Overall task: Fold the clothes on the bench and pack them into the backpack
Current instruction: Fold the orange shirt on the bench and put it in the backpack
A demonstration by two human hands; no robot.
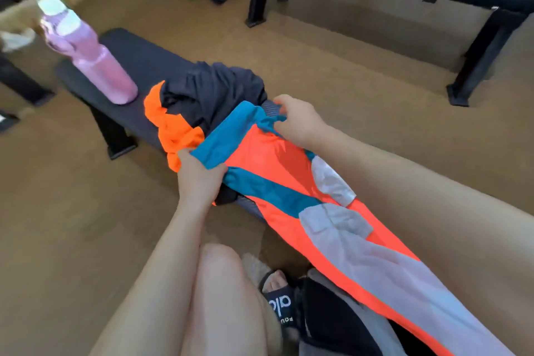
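Orange, teal and grey garment [291, 182] stretched along black bench [138, 66], near end hanging off toward backpack [332, 315] on floor. Left hand [199, 176] clenched on teal waistband, near edge of bench; right hand [297, 121] pinching waistband's far corner. Dark-and-orange garment [202, 95] bunched mid-bench; pink bottle [92, 58] at bench's far end.

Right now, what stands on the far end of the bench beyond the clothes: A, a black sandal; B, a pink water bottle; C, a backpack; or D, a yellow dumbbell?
B: a pink water bottle stands upright on the bench, past the dark and orange garment.
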